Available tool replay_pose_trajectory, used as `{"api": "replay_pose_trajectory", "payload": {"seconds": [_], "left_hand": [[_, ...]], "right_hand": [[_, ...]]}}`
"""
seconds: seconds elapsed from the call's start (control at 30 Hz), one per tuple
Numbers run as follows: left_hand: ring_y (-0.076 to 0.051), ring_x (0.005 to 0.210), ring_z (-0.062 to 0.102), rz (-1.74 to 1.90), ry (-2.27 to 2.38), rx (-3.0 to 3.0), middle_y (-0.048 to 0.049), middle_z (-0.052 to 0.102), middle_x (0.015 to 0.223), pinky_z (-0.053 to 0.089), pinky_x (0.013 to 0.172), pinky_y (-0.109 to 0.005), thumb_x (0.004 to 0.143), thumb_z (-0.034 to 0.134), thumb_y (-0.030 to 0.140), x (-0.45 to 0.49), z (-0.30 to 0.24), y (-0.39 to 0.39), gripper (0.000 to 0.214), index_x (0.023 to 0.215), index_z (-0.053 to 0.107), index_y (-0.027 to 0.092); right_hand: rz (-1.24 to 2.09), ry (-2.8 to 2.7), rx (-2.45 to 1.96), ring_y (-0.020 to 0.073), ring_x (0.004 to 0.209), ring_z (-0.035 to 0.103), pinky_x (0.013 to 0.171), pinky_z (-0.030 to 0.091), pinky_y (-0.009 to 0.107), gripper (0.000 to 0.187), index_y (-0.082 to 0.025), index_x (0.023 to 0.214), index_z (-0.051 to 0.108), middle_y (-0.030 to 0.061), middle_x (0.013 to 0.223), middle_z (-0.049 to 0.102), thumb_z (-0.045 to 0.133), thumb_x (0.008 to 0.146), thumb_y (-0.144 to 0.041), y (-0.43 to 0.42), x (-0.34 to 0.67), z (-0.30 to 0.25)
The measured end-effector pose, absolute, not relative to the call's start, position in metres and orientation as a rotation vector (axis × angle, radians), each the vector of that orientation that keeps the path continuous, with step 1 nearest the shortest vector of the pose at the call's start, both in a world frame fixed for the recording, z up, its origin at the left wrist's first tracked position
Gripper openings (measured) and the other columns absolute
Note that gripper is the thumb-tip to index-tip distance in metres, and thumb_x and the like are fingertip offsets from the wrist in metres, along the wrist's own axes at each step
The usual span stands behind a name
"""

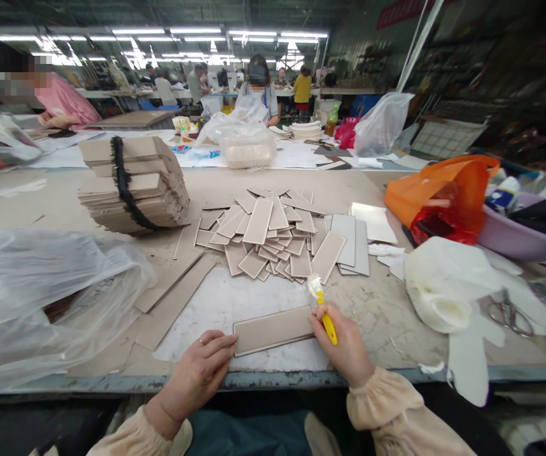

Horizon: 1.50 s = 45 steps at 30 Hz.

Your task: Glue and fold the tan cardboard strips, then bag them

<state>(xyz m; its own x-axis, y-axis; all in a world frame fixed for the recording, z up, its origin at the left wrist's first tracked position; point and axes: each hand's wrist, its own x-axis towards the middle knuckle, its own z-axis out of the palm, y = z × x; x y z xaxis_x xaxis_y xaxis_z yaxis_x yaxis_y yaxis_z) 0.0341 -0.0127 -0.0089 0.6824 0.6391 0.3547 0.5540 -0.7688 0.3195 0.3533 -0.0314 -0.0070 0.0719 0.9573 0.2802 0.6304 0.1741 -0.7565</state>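
Observation:
A flat beige rectangular panel [273, 330] with a pale border lies near the table's front edge. Its left end is pinched by the fingers of my left hand [204, 366]. My right hand [342, 339] is closed around a yellow-handled brush [329, 324], its bristles up and coated in white paste. Fingers of that hand also touch the panel's right end. Just beyond is a loose heap of similar beige pieces [258, 221], overlapping at all angles. Grey rectangular pieces [355, 240] lie at the heap's right side.
A strapped bundle of beige pieces [133, 183] stands at back left. Clear plastic sheeting [54, 297] covers the left front. On the right are an orange bag [444, 190], a lilac basin [522, 231], a cut white plastic jug [444, 278] and scissors [509, 315]. People work farther back.

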Motion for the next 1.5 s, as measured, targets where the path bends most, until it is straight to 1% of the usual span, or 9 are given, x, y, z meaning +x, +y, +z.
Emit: {"api": "replay_pose_trajectory", "payload": {"seconds": [0.27, 0.57, 0.83, 1.0, 1.17, 1.23, 1.3, 1.4, 1.5], "left_hand": [[-0.018, 0.101, 0.057, 0.686, 0.945, 2.743, -0.0086, 0.068, 0.112, 0.054, 0.089, -0.033, 0.090, 0.050, 0.010, 0.035, -0.007, -0.011, 0.021, 0.103, 0.065, 0.018], [-0.018, 0.100, 0.057, 0.712, 0.942, 2.765, -0.0084, 0.068, 0.110, 0.054, 0.087, -0.031, 0.090, 0.050, 0.011, 0.037, -0.008, -0.009, 0.020, 0.101, 0.065, 0.018], [-0.018, 0.098, 0.059, 0.721, 0.946, 2.764, -0.0082, 0.069, 0.108, 0.055, 0.085, -0.030, 0.089, 0.051, 0.012, 0.038, -0.009, -0.008, 0.018, 0.097, 0.066, 0.019], [-0.018, 0.098, 0.060, 0.743, 0.946, 2.777, -0.0074, 0.069, 0.107, 0.056, 0.086, -0.030, 0.088, 0.052, 0.015, 0.038, -0.009, -0.008, 0.016, 0.095, 0.066, 0.020], [-0.019, 0.095, 0.061, 0.778, 0.912, 2.828, -0.0073, 0.070, 0.105, 0.056, 0.083, -0.029, 0.088, 0.055, 0.018, 0.038, -0.010, -0.006, 0.014, 0.096, 0.066, 0.020], [-0.019, 0.096, 0.061, 0.802, 0.901, 2.841, -0.0075, 0.070, 0.104, 0.057, 0.083, -0.029, 0.087, 0.055, 0.019, 0.037, -0.012, -0.004, 0.014, 0.096, 0.066, 0.020], [-0.019, 0.096, 0.062, 0.810, 0.883, 2.849, -0.0076, 0.070, 0.104, 0.057, 0.081, -0.029, 0.087, 0.055, 0.020, 0.035, -0.016, -0.003, 0.013, 0.096, 0.066, 0.020], [-0.019, 0.096, 0.062, 0.777, 0.878, 2.865, -0.0075, 0.070, 0.104, 0.058, 0.081, -0.029, 0.088, 0.055, 0.021, 0.032, -0.021, -0.002, 0.016, 0.098, 0.066, 0.020], [-0.019, 0.097, 0.062, 0.740, 0.892, 2.877, -0.0074, 0.070, 0.105, 0.058, 0.082, -0.030, 0.088, 0.055, 0.021, 0.031, -0.022, -0.001, 0.017, 0.100, 0.066, 0.020]], "right_hand": [[0.453, -1.731, -1.573, 0.0167, 0.067, 0.060, 0.065, 0.043, 0.026, 0.011, -0.023, 0.084, 0.046, -0.0011, 0.074, 0.058, 0.043, 0.095, -0.027, -0.032, 0.352, -0.008], [0.368, -1.812, -1.615, 0.0171, 0.066, 0.060, 0.064, 0.042, 0.026, 0.011, -0.022, 0.086, 0.049, -0.0011, 0.072, 0.055, 0.041, 0.094, -0.022, -0.033, 0.351, -0.011], [0.316, -1.869, -1.637, 0.0183, 0.069, 0.061, 0.065, 0.044, 0.026, 0.013, -0.021, 0.088, 0.049, 0.0012, 0.075, 0.058, 0.039, 0.095, -0.018, -0.033, 0.349, -0.008], [0.118, -1.965, -1.749, 0.0214, 0.072, 0.059, 0.063, 0.044, 0.029, 0.013, -0.021, 0.086, 0.052, 0.0042, 0.077, 0.060, 0.044, 0.095, -0.017, -0.036, 0.348, -0.001], [0.139, -2.026, -1.525, 0.0234, 0.087, 0.059, 0.079, 0.049, 0.035, 0.015, -0.021, 0.088, 0.055, 0.0071, 0.086, 0.061, 0.044, 0.094, -0.012, -0.042, 0.337, 0.003], [0.234, -2.067, -1.342, 0.0238, 0.100, 0.059, 0.090, 0.049, 0.038, 0.011, -0.021, 0.090, 0.054, 0.0086, 0.094, 0.062, 0.046, 0.093, -0.014, -0.044, 0.324, 0.002], [0.336, -2.114, -1.198, 0.0252, 0.118, 0.052, 0.103, 0.043, 0.041, 0.006, -0.020, 0.096, 0.055, 0.0120, 0.110, 0.062, 0.055, 0.091, -0.022, -0.046, 0.309, -0.001], [0.459, -2.196, -1.128, 0.0263, 0.135, 0.037, 0.112, 0.032, 0.044, 0.034, -0.020, 0.109, 0.053, 0.0150, 0.130, 0.054, 0.067, 0.087, -0.041, -0.047, 0.289, -0.008], [0.536, -2.210, -1.186, 0.0257, 0.138, 0.033, 0.115, 0.027, 0.045, 0.047, -0.020, 0.114, 0.052, 0.0154, 0.133, 0.053, 0.071, 0.083, -0.050, -0.047, 0.280, -0.016]]}}
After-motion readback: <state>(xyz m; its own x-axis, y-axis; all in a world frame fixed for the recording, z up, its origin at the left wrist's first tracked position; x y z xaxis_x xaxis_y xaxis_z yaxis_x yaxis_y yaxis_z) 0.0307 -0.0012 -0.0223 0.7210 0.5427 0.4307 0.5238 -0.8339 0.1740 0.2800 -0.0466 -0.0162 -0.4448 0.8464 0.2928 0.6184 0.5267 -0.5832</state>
